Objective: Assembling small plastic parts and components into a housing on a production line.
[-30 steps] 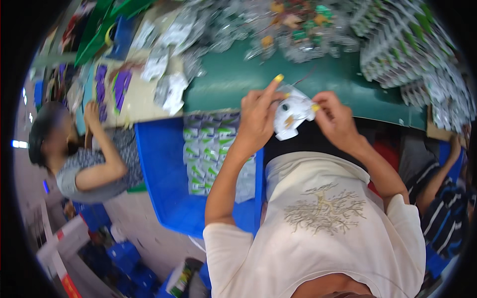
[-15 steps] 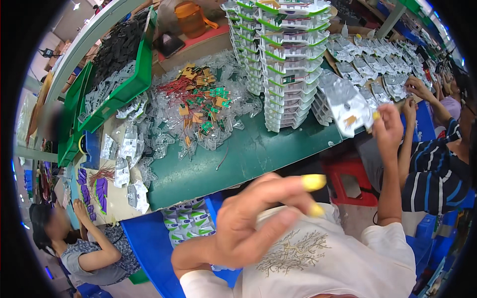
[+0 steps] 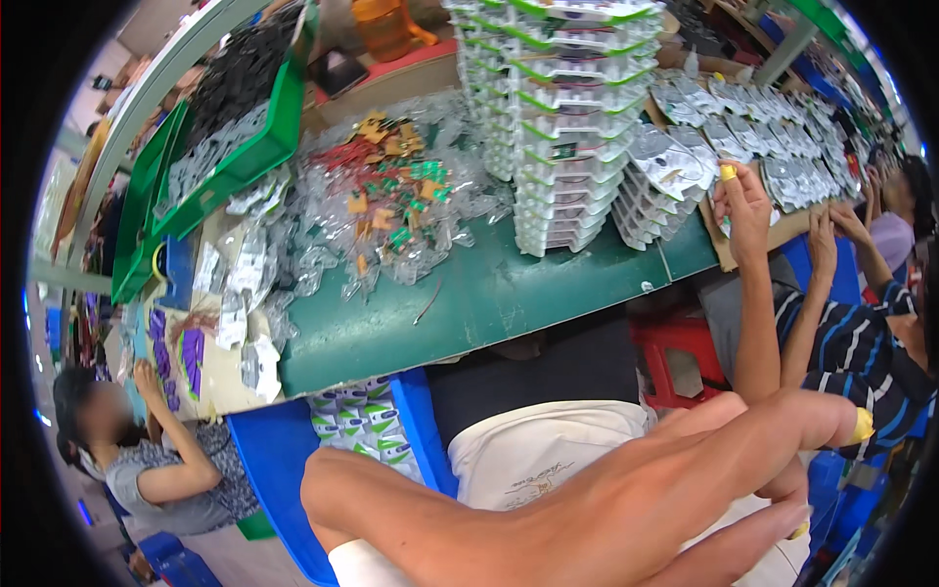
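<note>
My left hand (image 3: 753, 445) is close to the camera, reaching across my body to the right. Yellow covers show on its fingertips, its fingers are apart, and nothing is visible in them. Further off, my right hand (image 3: 740, 201) is raised at the right side of the bench with its fingers curled together and a yellow cover on one fingertip. A small pale bit shows by its fingers, too small to name. Just left of that hand, a white plastic housing (image 3: 670, 166) lies on top of a short, leaning stack of similar housings (image 3: 653, 220).
A tall stack of white and green housings (image 3: 567, 147) stands on the green bench (image 3: 469, 303). Clear plastic parts with wired boards (image 3: 391, 196) heap to its left, beside green bins (image 3: 235, 186). Co-workers sit left and right; a red stool (image 3: 675, 357) stands below.
The housing that was tilted by my right hand now lies on the short stack, and that hand is slightly further left and higher. My left hand has swung far to the right.
</note>
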A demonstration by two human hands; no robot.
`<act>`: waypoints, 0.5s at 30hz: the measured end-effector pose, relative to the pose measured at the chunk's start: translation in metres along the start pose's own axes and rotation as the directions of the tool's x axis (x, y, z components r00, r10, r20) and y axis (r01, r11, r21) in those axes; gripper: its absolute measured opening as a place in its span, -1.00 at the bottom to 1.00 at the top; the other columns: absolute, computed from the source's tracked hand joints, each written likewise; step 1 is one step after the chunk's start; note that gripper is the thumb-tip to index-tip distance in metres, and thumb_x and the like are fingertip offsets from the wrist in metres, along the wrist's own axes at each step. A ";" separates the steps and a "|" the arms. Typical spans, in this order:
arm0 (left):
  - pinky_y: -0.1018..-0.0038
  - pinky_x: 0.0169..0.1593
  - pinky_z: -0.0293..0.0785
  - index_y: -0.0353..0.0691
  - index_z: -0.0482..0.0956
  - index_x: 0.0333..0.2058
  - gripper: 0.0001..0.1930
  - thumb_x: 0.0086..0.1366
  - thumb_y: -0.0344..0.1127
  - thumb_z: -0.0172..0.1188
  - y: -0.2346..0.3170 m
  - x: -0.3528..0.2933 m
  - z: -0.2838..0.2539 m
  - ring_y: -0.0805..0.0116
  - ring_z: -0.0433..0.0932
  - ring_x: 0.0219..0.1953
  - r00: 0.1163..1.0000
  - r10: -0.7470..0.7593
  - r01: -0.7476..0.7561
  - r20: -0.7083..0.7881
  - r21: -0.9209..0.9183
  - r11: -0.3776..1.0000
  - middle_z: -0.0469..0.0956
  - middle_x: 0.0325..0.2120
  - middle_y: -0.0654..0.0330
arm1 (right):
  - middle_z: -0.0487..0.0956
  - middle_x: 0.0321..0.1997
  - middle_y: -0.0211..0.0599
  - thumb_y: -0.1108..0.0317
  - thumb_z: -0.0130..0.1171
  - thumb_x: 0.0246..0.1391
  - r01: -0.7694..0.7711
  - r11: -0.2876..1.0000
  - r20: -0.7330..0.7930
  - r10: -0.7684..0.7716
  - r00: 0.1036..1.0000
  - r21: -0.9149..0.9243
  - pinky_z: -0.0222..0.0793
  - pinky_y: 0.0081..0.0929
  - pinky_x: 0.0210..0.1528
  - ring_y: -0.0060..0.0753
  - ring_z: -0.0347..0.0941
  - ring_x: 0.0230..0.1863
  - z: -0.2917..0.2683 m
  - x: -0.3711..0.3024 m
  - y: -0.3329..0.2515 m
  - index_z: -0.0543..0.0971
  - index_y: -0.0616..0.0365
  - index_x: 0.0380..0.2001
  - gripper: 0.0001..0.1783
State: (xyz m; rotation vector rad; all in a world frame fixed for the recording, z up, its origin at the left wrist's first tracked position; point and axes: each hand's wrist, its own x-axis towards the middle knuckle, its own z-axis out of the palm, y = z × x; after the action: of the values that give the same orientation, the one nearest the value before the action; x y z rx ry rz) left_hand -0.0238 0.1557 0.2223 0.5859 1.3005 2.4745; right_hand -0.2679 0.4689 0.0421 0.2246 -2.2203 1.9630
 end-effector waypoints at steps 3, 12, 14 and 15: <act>0.25 0.00 0.46 -0.54 0.20 0.22 -0.53 0.41 -0.46 0.04 -0.007 0.007 -0.012 0.17 0.61 -0.12 0.991 0.023 -0.036 0.133 0.096 0.995 0.53 -0.04 -0.21 | 0.55 -0.44 -0.41 0.34 0.05 0.31 -0.160 0.967 0.002 0.163 0.987 -0.199 0.23 -0.75 -0.59 -0.74 0.34 -0.60 -0.007 -0.012 0.018 0.53 0.24 0.08 -0.65; 0.44 0.07 0.40 -0.40 0.22 0.25 -0.54 0.42 -0.47 0.03 -0.064 -0.002 -0.061 0.41 0.53 -0.08 0.939 -0.288 0.286 -0.185 -0.043 0.957 0.56 -0.19 0.09 | 0.59 -0.40 -0.39 0.31 0.07 0.26 -0.347 0.891 0.317 0.432 0.844 -0.292 0.39 -0.71 -0.56 -0.69 0.45 -0.57 -0.010 -0.033 0.044 0.58 0.28 -0.19 -0.76; 0.47 0.07 0.38 -0.37 0.32 0.19 -0.61 0.44 -0.44 0.04 -0.083 -0.010 -0.075 0.46 0.52 -0.10 0.931 -0.278 0.264 -0.238 -0.091 0.960 0.56 -0.20 0.16 | 0.60 -0.42 -0.38 0.31 0.08 0.26 -0.369 0.896 0.271 0.430 0.861 -0.249 0.40 -0.70 -0.56 -0.67 0.47 -0.57 -0.007 -0.038 0.049 0.58 0.28 -0.21 -0.76; 0.47 0.07 0.38 -0.37 0.32 0.19 -0.61 0.44 -0.44 0.04 -0.088 -0.013 -0.078 0.46 0.52 -0.10 0.926 -0.279 0.266 -0.253 -0.085 0.960 0.56 -0.20 0.16 | 0.60 -0.43 -0.36 0.31 0.10 0.26 -0.382 0.904 0.256 0.422 0.870 -0.192 0.41 -0.69 -0.56 -0.66 0.49 -0.57 0.001 -0.037 0.055 0.59 0.29 -0.22 -0.77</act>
State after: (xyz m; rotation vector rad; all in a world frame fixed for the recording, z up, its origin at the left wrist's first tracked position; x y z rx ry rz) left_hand -0.0444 0.1431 0.1059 0.0543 1.3056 2.3974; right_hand -0.2441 0.4745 -0.0191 0.0313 -2.7741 2.0735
